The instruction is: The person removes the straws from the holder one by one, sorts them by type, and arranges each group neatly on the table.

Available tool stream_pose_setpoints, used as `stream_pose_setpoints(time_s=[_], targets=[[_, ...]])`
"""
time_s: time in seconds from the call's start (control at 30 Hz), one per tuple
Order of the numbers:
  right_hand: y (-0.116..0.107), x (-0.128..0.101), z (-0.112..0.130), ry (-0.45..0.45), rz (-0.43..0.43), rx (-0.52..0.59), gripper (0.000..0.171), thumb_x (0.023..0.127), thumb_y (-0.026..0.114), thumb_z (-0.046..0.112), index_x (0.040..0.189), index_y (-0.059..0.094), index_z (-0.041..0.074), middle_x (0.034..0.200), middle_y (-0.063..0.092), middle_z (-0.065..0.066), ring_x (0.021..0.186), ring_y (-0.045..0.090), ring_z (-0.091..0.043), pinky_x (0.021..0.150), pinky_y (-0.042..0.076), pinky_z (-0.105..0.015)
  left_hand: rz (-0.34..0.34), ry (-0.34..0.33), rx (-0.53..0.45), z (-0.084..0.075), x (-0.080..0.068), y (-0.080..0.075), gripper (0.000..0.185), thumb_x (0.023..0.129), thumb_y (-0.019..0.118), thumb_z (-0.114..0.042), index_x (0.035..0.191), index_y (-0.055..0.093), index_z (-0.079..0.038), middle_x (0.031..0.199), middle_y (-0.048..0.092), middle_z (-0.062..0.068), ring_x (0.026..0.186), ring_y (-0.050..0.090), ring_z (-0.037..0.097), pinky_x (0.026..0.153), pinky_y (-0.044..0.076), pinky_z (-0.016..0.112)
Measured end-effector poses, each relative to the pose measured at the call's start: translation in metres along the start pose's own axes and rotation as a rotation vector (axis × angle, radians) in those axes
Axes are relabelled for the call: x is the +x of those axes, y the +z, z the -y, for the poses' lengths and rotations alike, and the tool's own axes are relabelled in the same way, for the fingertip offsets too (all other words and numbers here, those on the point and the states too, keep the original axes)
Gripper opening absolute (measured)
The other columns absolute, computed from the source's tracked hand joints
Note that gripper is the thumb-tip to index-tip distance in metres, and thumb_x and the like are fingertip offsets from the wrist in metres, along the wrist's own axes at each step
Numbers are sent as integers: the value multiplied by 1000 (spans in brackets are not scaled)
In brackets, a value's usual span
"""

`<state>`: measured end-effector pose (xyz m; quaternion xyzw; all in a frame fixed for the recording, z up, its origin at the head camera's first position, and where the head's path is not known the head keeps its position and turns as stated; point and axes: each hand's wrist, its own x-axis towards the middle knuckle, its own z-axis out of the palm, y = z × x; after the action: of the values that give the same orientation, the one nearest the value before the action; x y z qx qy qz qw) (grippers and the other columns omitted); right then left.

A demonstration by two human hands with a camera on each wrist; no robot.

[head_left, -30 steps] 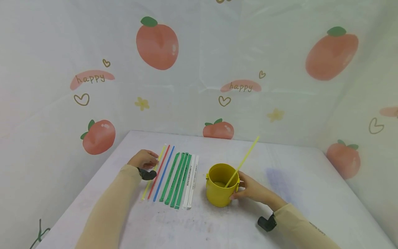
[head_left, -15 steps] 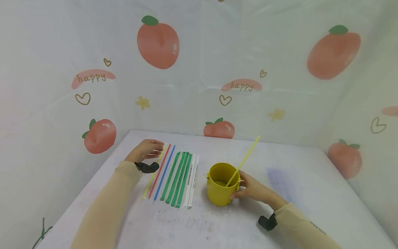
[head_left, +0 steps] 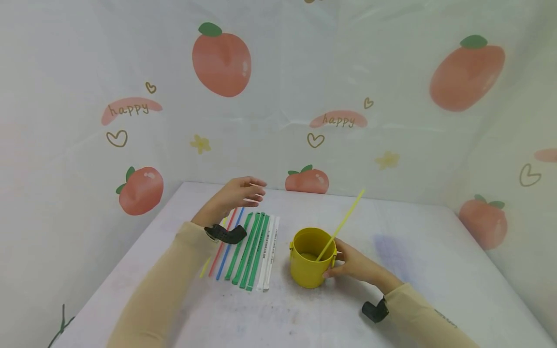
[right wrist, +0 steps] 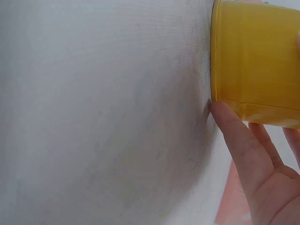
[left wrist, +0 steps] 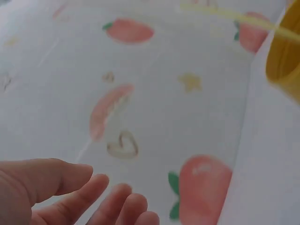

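Observation:
My left hand point(head_left: 237, 194) is raised above the far ends of a row of straws, its fingers loosely bent with nothing between them. Below it lie a yellow straw point(head_left: 204, 268), a red straw point(head_left: 216, 261) and a blue straw point(head_left: 224, 258), partly covered by the hand and wrist. Several green paper-wrapped straws point(head_left: 249, 253) and white-wrapped straws point(head_left: 266, 261) lie to their right. A small yellow bucket point(head_left: 306, 270) stands upright on the table. Inside it leans another yellow straw point(head_left: 344, 222). My right hand point(head_left: 354, 263) holds the bucket's right side, thumb point(right wrist: 234, 126) against its lower wall.
The white table point(head_left: 278, 319) is backed by a pale curtain point(head_left: 270, 87) printed with peaches. Black camera mounts sit on both wrists, and the left one point(head_left: 228, 235) overlaps the straws in the head view.
My left hand has lifted from beside the yellow straw on the table and moved right and away from me, above the straws. My right hand and the bucket stay in place.

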<state>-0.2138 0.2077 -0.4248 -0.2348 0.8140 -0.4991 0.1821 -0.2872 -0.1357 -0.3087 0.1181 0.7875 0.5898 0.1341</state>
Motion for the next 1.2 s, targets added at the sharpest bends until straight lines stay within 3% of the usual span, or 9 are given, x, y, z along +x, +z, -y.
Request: stream_pose_setpoints(time_s=[0.27,0.4,0.63,0.97,1.2], targets=[[0,0,-2,-8,4,-1,88,78,82,21,148,30,6,150,36,-17,130,44,-44,107,38,-59,39,117,-79,-28,-10,54,28,98,57,-16,125,59,-6,124,61,12,112,61,28,97,53,36],[0,1,-1,-15,-1,0,88,77,82,21,148,31,6,149,38,-16,130,44,-43,107,38,-59,50,152,-134,-31,-14,77,27,98,58,-16,124,60,-10,124,61,9,115,60,28,95,53,35],[1,2,-3,-41,-8,4,87,77,83,20,147,33,6,147,40,-16,130,44,-42,106,39,-59,25,223,-81,-25,-11,114,31,97,59,-13,127,57,-9,122,61,13,105,64,23,88,57,34],[1,0,-4,-38,-3,6,86,78,81,20,146,32,4,146,40,-17,129,44,-44,105,39,-59,83,232,-37,-13,-2,147,32,93,64,-14,125,60,-12,119,64,10,104,65,22,91,55,32],[0,0,-5,-25,5,1,84,79,80,20,146,31,5,145,41,-16,130,43,-46,105,40,-59,124,189,0,-11,5,163,34,90,68,-17,123,61,-14,119,65,7,107,64,19,93,53,31]])
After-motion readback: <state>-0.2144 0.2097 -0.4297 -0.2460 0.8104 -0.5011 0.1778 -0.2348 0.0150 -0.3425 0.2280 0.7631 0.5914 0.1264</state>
